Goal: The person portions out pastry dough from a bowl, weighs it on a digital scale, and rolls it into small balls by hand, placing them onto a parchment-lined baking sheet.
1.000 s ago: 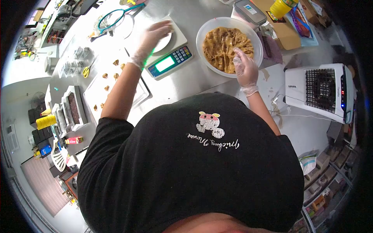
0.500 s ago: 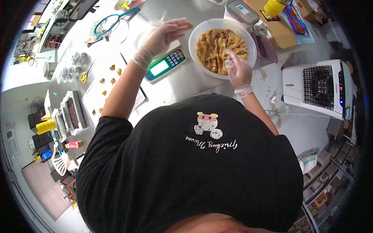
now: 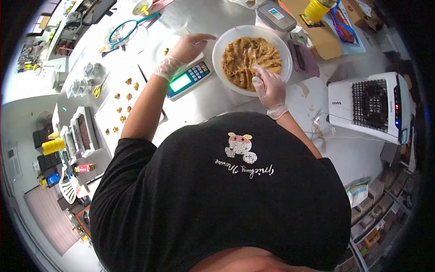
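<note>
My left hand [image 3: 186, 49], in a clear glove, is over the scale [image 3: 189, 79], its fingers stretched toward the bowl. No piece can be made out in its fingers. A small brown piece [image 3: 166, 51] lies on the white plate beside this hand. The white bowl [image 3: 288, 67] holds a lumpy, sticky brown mixture [image 3: 242, 56]. My gloved right hand [image 3: 271, 89] reaches over the bowl's near right side, thumb and fingers drawn together at the mixture. What they pinch is too small to tell. The scale's display glows green.
Several small brown pieces [image 3: 129, 96] lie on a white tray at the left, with yellow scissors [image 3: 97, 90] beyond. A teal-rimmed strainer [image 3: 123, 34] is at the upper left. A lidded container [image 3: 276, 16] stands behind the bowl; a white appliance [image 3: 369, 105] is at the right.
My left hand has come back slightly from the bowl, and the brown bit at its fingertips no longer shows there. A piece on the plate is now visible. My right hand stays at the mixture.
</note>
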`<action>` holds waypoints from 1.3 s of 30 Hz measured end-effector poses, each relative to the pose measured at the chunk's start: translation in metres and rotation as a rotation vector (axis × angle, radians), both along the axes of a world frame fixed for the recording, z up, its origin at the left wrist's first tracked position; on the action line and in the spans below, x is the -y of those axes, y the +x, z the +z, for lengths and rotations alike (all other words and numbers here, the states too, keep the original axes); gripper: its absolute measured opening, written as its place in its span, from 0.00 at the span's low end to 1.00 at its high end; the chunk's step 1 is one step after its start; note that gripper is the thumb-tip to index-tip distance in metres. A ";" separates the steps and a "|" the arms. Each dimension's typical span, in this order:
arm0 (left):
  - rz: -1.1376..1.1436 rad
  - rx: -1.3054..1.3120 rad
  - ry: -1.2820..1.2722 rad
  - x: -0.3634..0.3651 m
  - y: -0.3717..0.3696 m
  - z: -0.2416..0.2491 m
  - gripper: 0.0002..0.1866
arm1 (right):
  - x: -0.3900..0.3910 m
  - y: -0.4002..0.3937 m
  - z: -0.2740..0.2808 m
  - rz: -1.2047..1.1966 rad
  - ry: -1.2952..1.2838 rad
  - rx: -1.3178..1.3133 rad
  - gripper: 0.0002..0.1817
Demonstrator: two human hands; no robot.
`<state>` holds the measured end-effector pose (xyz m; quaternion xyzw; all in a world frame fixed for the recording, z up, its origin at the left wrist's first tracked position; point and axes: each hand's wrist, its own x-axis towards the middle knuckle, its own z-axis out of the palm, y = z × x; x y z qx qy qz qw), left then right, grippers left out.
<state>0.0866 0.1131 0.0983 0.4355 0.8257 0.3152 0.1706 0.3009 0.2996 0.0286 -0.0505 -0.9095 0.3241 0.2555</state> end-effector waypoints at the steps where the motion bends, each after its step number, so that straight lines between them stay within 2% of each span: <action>1: 0.090 -0.082 0.028 0.012 -0.011 -0.007 0.14 | -0.001 0.000 0.000 0.016 -0.006 0.011 0.21; 2: 0.180 -0.165 0.055 0.025 -0.023 -0.015 0.14 | -0.003 0.000 0.000 0.033 -0.011 0.023 0.22; 4: 0.411 -0.085 -0.018 0.057 -0.057 -0.039 0.13 | -0.005 0.000 -0.003 0.049 0.001 0.027 0.22; 5: 0.448 -0.138 -0.219 0.070 -0.070 -0.045 0.17 | -0.006 0.000 -0.003 0.065 0.008 0.020 0.22; 6: 0.460 -0.137 -0.219 0.079 -0.077 -0.061 0.17 | -0.007 0.001 -0.003 0.084 0.016 0.014 0.22; 8: 0.359 -0.562 -0.238 0.097 -0.083 -0.091 0.22 | -0.006 0.000 -0.004 0.087 0.031 0.019 0.22; 9: 0.381 -0.475 -0.342 0.097 -0.087 -0.102 0.27 | -0.005 -0.001 -0.004 0.076 0.045 0.024 0.22; 10: 0.430 -0.353 -0.375 0.091 -0.079 -0.096 0.24 | -0.005 -0.001 -0.003 0.099 0.045 0.024 0.22; 12: 0.401 -0.368 -0.382 0.092 -0.089 -0.106 0.20 | -0.004 -0.001 0.004 0.092 0.031 0.137 0.22; 14: 0.443 -0.165 -0.216 0.095 -0.095 -0.120 0.13 | -0.002 0.001 0.007 0.144 0.026 0.123 0.21; 16: 0.745 -0.049 -0.059 0.093 -0.066 -0.099 0.12 | -0.003 -0.001 0.000 0.141 0.079 0.098 0.22; 18: 0.922 0.208 0.350 0.114 -0.080 -0.124 0.11 | -0.003 -0.002 -0.006 0.135 0.078 0.159 0.24; 20: 1.035 0.731 0.980 0.132 -0.061 -0.107 0.10 | -0.004 -0.003 -0.007 0.176 0.098 0.137 0.24; 21: 1.089 0.795 1.165 0.144 -0.046 -0.097 0.09 | -0.004 -0.002 -0.007 0.162 0.120 0.132 0.25; 22: 1.110 0.776 1.185 0.163 -0.035 -0.097 0.09 | -0.003 -0.002 -0.004 0.192 0.124 0.125 0.25; 24: 1.088 0.419 1.076 0.220 -0.015 -0.110 0.07 | -0.001 -0.003 0.001 0.204 0.074 0.146 0.25; 26: 1.251 0.686 1.319 0.292 -0.002 -0.121 0.06 | 0.003 -0.003 0.000 0.190 0.088 0.173 0.25; 28: 1.537 0.390 1.016 0.361 0.014 -0.144 0.10 | 0.007 -0.003 0.001 0.152 0.075 0.133 0.24; 30: 1.605 0.015 0.422 0.446 0.028 -0.189 0.19 | 0.009 -0.004 0.001 0.141 0.094 0.142 0.22; 32: 1.584 0.117 0.215 0.439 0.053 -0.156 0.26 | 0.010 -0.004 -0.001 0.099 0.116 0.143 0.21; 34: 1.579 -0.056 -0.156 0.414 0.058 -0.115 0.26 | 0.009 -0.009 -0.002 0.098 0.065 0.159 0.21; 36: 1.492 -0.071 -0.241 0.406 0.039 -0.103 0.25 | 0.004 -0.001 -0.001 0.107 -0.086 0.186 0.21; 37: 1.473 -0.006 -0.083 0.382 0.027 -0.089 0.23 | 0.001 -0.005 -0.002 0.104 -0.180 0.168 0.21; 38: 1.439 0.072 0.064 0.355 0.019 -0.076 0.22 | -0.008 -0.008 -0.006 0.131 -0.152 0.111 0.21; 39: 1.312 0.078 0.213 0.325 0.007 -0.073 0.20 | -0.010 -0.010 0.001 0.114 -0.180 0.061 0.21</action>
